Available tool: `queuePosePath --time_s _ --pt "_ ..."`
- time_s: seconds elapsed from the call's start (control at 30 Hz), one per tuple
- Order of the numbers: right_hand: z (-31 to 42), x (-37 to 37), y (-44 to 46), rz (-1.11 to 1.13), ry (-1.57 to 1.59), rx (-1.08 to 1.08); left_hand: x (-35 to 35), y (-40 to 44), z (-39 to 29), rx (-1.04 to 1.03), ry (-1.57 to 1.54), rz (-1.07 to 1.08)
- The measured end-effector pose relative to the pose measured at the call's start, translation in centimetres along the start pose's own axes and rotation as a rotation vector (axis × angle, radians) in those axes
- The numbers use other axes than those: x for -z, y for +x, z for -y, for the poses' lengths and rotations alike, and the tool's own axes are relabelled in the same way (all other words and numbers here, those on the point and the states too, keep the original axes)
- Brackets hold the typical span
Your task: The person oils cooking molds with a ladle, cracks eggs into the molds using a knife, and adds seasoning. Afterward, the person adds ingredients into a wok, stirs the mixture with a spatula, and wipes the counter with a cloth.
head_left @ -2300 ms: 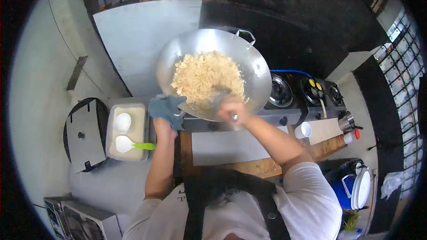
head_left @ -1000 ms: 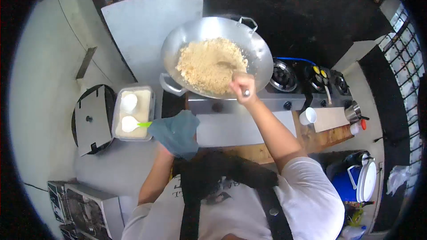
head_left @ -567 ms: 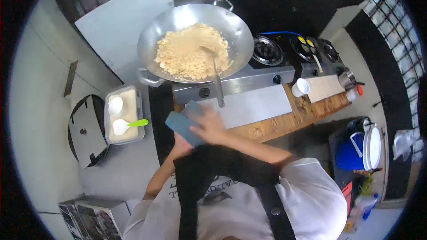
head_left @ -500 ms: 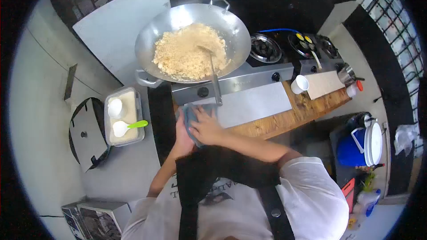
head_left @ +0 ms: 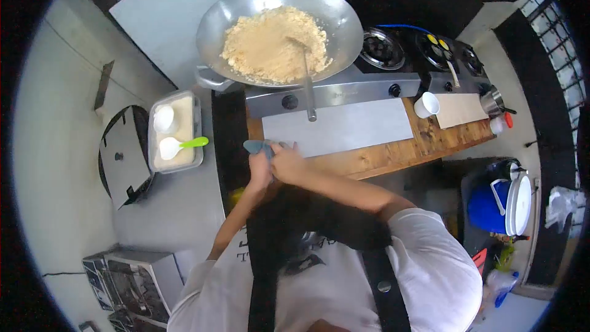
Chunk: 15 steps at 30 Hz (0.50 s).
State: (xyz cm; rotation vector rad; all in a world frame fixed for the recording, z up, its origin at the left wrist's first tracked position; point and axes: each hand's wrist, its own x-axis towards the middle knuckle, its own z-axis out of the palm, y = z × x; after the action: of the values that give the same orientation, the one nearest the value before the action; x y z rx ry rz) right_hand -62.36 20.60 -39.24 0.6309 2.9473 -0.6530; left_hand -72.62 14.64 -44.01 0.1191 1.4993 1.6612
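Observation:
A bunched blue-grey cloth is held between my two hands at the near edge of the wooden counter. My left hand closes around it from the left. My right hand has its fingers wrapped over the cloth from the right. Beyond them a large metal wok sits on the stove, holding a heap of pale yellow crumbly food. A long-handled metal cooking tool stands in that food, its handle leaning over the rim towards me; its head is mostly buried.
White paper covers part of the wooden counter. A white cup stands further right. On the left are a plastic tub of pale powder with a green-handled scoop, and a dark lid. A blue cooler is at right.
The cloth was spread out flatter under my hands; now it is bunched up between them. Both hands have drawn closer together, and the camera view has shifted.

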Motion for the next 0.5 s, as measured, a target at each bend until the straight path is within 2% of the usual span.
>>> queuePosePath --time_s 0.07,0.13,0.17,0.2,0.23,0.27,0.33,0.4,0.47,0.5 --pt "-0.7 -1.9 0.6 -0.011 0.092 -0.021 0.4 0.2 0.9 -0.058 -0.103 -0.024" --pt "-1.5 -3.9 1.3 -0.066 0.278 -0.001 1.5 0.5 1.4 -0.205 0.353 -0.055" --pt "-1.9 -5.0 1.7 -0.058 0.282 0.006 1.4 0.7 1.7 -0.250 0.435 -0.129" --pt "-2.0 -5.6 2.1 -0.236 0.298 0.116 1.3 0.5 1.7 -0.248 0.433 -0.139" --pt "-2.2 -6.2 2.5 -0.413 0.315 0.225 1.3 0.3 1.7 -0.346 0.546 -0.209" --pt "-2.4 -6.8 2.7 -0.403 0.319 0.234 1.5 0.1 1.6 -0.442 0.658 -0.279" --pt "-1.9 -5.5 2.7 -0.288 0.389 0.102 2.1 -0.2 0.3 -0.506 0.763 -0.262" --pt "-1.3 -5.0 2.7 -0.236 0.459 0.105 3.0 -0.3 -1.1 -0.634 0.986 -0.188" --pt "-1.0 -5.7 3.0 -0.328 0.986 -0.027 3.7 0.7 -1.2 -0.637 0.971 -0.214" --pt "-0.9 -3.4 2.4 -0.213 1.059 -0.201 4.2 1.4 -0.5 -0.592 0.735 -0.182"
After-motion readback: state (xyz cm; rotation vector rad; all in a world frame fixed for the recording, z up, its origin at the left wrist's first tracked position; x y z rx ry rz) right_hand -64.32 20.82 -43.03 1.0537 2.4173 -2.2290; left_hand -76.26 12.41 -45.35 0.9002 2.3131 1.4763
